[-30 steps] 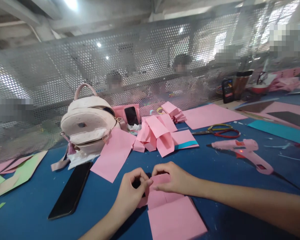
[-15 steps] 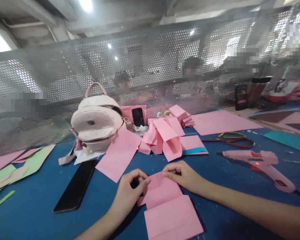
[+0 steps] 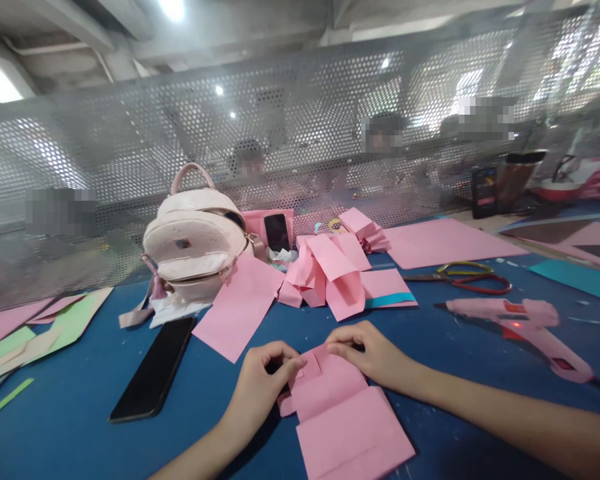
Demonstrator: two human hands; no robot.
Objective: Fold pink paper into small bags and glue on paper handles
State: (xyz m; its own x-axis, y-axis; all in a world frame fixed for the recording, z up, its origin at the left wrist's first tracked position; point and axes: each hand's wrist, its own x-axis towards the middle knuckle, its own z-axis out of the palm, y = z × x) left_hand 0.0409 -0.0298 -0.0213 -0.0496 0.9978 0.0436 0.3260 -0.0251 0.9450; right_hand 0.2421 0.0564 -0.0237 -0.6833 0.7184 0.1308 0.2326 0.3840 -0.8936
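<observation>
A creased sheet of pink paper (image 3: 357,427) lies in front of me on the blue table, with a fold line across its middle and cut flaps at its far end. My left hand (image 3: 266,381) pinches the far left corner between thumb and fingers. At the far right edge, my right hand (image 3: 363,348) grips the same paper with thumb against curled fingers. Beyond my hands sits a heap of folded pink paper pieces (image 3: 330,267), and a flat pink sheet (image 3: 240,307) lies left of it.
A pink glue gun (image 3: 520,327) with a lit red light lies at right, below scissors (image 3: 460,277). At left are a black phone (image 3: 155,370) and a pale backpack (image 3: 195,240). A perforated metal screen (image 3: 305,120) stands behind, with people beyond it. Green and pink papers (image 3: 75,323) lie far left.
The pink paper has shifted slightly to the right and turned a little. My left hand has moved slightly right with its corner, where a cut flap now shows more. My right hand is nearly still.
</observation>
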